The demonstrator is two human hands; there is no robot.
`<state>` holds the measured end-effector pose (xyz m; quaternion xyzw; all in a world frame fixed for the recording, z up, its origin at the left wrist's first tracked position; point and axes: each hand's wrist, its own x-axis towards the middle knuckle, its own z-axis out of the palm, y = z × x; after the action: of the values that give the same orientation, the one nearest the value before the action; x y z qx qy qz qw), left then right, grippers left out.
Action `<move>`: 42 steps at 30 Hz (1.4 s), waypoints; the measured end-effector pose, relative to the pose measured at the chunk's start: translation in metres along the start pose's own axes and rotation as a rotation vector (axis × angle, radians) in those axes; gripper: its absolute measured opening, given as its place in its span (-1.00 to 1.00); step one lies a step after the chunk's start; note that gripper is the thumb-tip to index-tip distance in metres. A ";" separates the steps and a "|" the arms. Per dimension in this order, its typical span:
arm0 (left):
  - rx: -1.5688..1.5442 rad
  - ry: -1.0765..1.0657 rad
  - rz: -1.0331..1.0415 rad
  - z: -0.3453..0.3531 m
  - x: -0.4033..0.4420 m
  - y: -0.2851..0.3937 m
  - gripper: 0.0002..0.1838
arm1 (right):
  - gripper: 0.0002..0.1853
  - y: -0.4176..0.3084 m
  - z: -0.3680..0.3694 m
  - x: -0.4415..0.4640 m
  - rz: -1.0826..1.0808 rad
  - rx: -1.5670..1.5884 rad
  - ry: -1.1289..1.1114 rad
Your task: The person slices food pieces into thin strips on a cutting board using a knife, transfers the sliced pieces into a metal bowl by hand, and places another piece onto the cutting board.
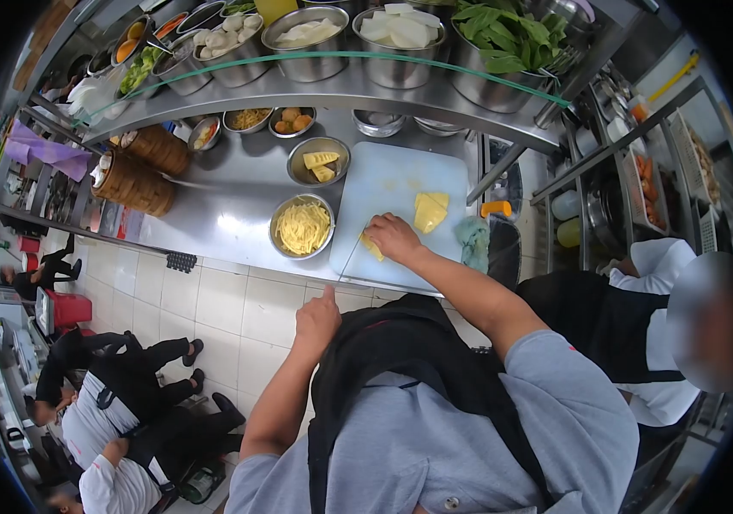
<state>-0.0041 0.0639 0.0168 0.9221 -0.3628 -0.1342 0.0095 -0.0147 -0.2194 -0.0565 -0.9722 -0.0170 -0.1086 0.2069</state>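
Observation:
My left hand (pixel 317 319) is closed in front of the counter edge, its index finger extended, around the handle end of a knife (pixel 351 257). The thin blade shows edge-on over the cutting board (pixel 379 176). With fingers bent, my right hand (pixel 394 237) presses a yellow bamboo shoot piece (pixel 372 248) beside the blade, partly covering it. More flat bamboo shoot slices (pixel 430 211) lie on the board to the right. Left of the board, a steel bowl (pixel 274 242) holds yellow shreds (pixel 303 226), and another bowl (pixel 293 177) behind it holds larger bamboo shoot chunks (pixel 322 164).
A green cloth (pixel 472 241) lies at the board's right edge. Bamboo steamers (pixel 133 182) stand at left. Steel tubs of vegetables line the overhead shelf (pixel 332 90). A person in a black apron (pixel 580 325) stands close on the right; other people (pixel 126 394) are behind at left.

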 end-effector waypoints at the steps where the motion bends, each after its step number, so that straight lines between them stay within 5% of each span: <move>1: 0.008 -0.016 -0.018 0.002 0.000 0.001 -0.76 | -0.82 0.000 0.000 0.000 -0.005 0.000 0.003; 5: -0.072 0.022 -0.009 0.049 0.018 -0.005 -0.77 | -0.82 0.000 0.001 0.000 0.006 -0.017 -0.021; 32: -0.146 -0.093 0.025 0.007 0.047 0.007 -0.80 | -0.78 0.011 0.002 0.001 -0.033 0.011 -0.056; 38: -0.089 -0.027 -0.004 0.051 0.050 0.003 -0.80 | -0.76 0.017 0.013 -0.001 -0.066 -0.007 -0.014; 42: -0.126 -0.081 -0.005 0.011 0.044 0.010 -0.81 | -0.74 0.021 0.016 -0.001 -0.039 0.018 0.022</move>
<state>0.0166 0.0278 -0.0035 0.9143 -0.3515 -0.1940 0.0527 -0.0106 -0.2320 -0.0793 -0.9685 -0.0346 -0.1230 0.2137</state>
